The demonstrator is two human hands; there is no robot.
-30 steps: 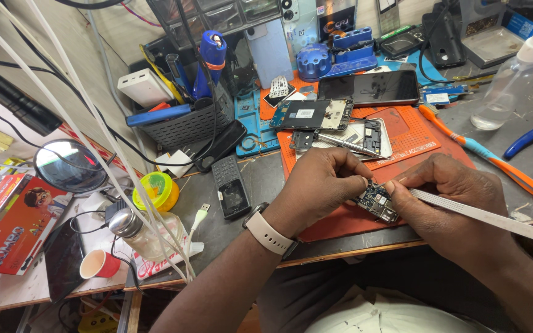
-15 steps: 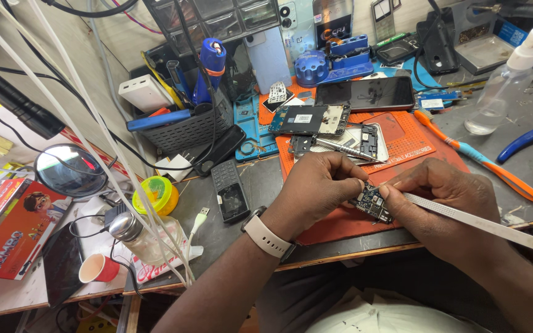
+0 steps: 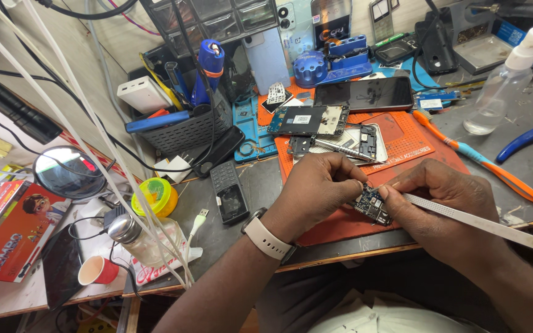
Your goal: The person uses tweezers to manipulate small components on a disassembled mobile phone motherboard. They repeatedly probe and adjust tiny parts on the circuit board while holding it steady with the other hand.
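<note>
The left hand [image 3: 316, 188] pinches the circuit board [image 3: 372, 205]; the right hand's [image 3: 445, 206] tweezers [image 3: 476, 221] might slip, scratching components.

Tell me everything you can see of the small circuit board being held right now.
The circuit board is small and dark, studded with tiny metallic and pale components; finer detail is too small to tell. It is held tilted just above the orange work mat at the bench's front edge. The left hand pinches its left side; the right hand holds silver tweezers whose tip meets its top edge.
</note>
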